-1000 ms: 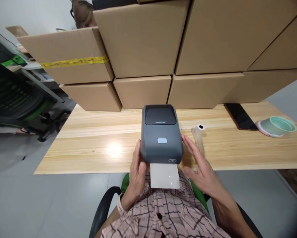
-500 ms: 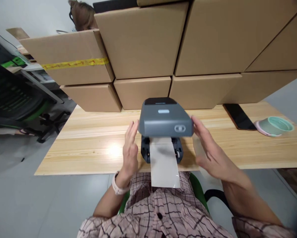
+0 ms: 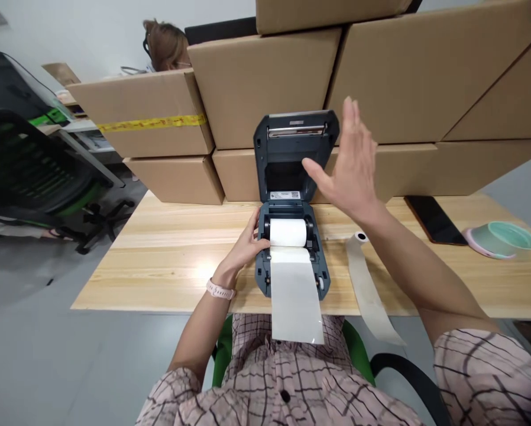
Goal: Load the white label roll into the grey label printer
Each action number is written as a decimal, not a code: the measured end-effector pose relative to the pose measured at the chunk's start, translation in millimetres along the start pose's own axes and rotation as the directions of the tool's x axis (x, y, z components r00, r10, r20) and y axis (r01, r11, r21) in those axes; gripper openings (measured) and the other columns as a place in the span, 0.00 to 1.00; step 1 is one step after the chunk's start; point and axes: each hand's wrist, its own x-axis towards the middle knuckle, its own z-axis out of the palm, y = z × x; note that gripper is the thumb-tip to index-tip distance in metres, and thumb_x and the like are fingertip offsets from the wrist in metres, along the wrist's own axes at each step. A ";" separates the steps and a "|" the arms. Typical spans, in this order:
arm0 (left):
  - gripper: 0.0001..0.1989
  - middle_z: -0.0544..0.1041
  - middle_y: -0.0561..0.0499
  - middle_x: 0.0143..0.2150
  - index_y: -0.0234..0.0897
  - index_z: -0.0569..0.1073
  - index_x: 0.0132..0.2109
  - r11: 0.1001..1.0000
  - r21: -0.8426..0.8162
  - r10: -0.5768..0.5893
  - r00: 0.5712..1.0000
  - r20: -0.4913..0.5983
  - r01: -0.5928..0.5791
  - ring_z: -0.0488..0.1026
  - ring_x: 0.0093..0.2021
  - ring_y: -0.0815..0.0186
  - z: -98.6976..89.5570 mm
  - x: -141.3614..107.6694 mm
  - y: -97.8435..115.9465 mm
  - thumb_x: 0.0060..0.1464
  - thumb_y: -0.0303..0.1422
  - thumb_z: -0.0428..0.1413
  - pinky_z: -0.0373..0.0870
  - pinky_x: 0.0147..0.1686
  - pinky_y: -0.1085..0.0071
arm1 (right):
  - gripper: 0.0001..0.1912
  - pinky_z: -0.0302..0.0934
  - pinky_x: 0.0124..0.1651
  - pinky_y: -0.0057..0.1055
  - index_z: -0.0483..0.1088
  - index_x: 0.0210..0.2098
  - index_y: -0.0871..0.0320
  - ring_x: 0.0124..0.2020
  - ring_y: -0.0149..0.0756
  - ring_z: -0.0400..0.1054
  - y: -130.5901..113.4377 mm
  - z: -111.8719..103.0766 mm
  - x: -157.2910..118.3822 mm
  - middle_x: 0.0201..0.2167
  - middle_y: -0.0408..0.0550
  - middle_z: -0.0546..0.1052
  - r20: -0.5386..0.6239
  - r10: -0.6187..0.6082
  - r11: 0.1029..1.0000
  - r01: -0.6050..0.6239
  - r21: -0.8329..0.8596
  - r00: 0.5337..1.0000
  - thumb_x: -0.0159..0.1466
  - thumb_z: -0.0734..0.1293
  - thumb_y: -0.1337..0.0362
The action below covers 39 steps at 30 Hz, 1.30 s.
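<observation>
A dark grey label printer [image 3: 261,278] stands on the table with its lid [image 3: 283,154] swung up. Inside sits a white label roll [image 3: 287,232], and a strip of its paper [image 3: 295,302] runs out over the table's front edge. My left hand [image 3: 246,239] grips the left side of the printer's base, thumb over the rim. My right hand [image 3: 354,165] is open with fingers stretched upward at the lid's right side; whether it touches the lid I cannot tell. Right of the printer lies a small paper roll [image 3: 362,266], partly unrolled past the edge.
Stacked cardboard boxes [image 3: 265,83] line the back of the wooden table [image 3: 172,260]. A black phone [image 3: 434,220] and a mint-green cup-like container [image 3: 500,238] are at the right. Behind the boxes a person's head [image 3: 165,47] shows. An office chair [image 3: 30,171] stands at the left.
The printer's lid has gone from partly lowered to upright, uncovering the label roll. My right hand has risen; my left hand has shifted from beside the lid to the base.
</observation>
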 end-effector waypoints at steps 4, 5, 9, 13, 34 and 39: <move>0.54 0.58 0.41 0.77 0.42 0.46 0.78 1.000 0.008 0.011 1.000 -0.022 -0.011 0.59 0.74 0.45 1.2 2.4 0.1 0.46 0.26 0.58 0.58 0.72 0.47 | 0.35 0.58 0.66 0.55 0.51 0.75 0.52 0.66 0.56 0.65 -15.5 14.4 -22.0 0.66 0.57 0.72 0.186 -0.211 0.977 0.209 0.035 0.960 0.73 0.61 0.53; 0.54 0.57 0.41 0.77 0.42 0.47 0.78 1.000 0.020 0.021 0.999 -0.035 -0.020 0.58 0.75 0.45 1.2 3.2 -0.8 0.45 0.26 0.58 0.57 0.72 0.48 | 0.36 0.63 0.61 0.53 0.50 0.76 0.52 0.61 0.55 0.70 -17.9 19.4 -28.4 0.61 0.56 0.76 0.318 -0.263 0.965 0.244 0.098 0.911 0.72 0.62 0.54; 0.52 0.55 0.43 0.78 0.40 0.51 0.77 0.995 0.094 0.044 0.995 -0.086 -0.036 0.57 0.75 0.45 0.5 4.8 -6.6 0.44 0.25 0.56 0.55 0.73 0.48 | 0.47 0.69 0.49 0.46 0.43 0.78 0.58 0.49 0.53 0.77 -18.3 43.0 -42.2 0.56 0.59 0.80 0.664 -0.351 0.936 0.268 0.229 0.660 0.68 0.67 0.52; 0.50 0.62 0.42 0.75 0.37 0.54 0.76 0.993 0.110 0.059 0.990 -0.129 -0.045 0.60 0.74 0.46 1.5 4.6 -9.9 0.45 0.24 0.56 0.56 0.73 0.48 | 0.52 0.69 0.45 0.44 0.45 0.78 0.58 0.44 0.53 0.78 -14.6 56.8 -34.9 0.50 0.60 0.83 0.743 -0.313 0.947 0.255 0.196 0.592 0.62 0.71 0.52; 0.46 0.67 0.43 0.73 0.34 0.62 0.72 0.991 -0.117 0.034 0.957 -0.288 -0.070 0.65 0.72 0.52 28.8 -2.4 2.2 0.41 0.21 0.53 0.61 0.73 0.55 | 0.52 0.73 0.47 0.48 0.50 0.75 0.51 0.44 0.50 0.78 75.5 -37.4 -69.1 0.53 0.53 0.78 0.612 0.067 0.949 -0.239 0.204 0.788 0.55 0.72 0.60; 0.47 0.70 0.42 0.71 0.33 0.64 0.71 0.984 -0.158 0.030 0.952 -0.305 -0.081 0.67 0.70 0.51 32.5 -4.5 5.9 0.39 0.21 0.53 0.64 0.71 0.55 | 0.52 0.73 0.49 0.47 0.48 0.75 0.52 0.49 0.51 0.78 76.8 -13.0 -67.7 0.56 0.54 0.78 0.659 0.014 0.959 -0.197 0.204 0.752 0.56 0.71 0.63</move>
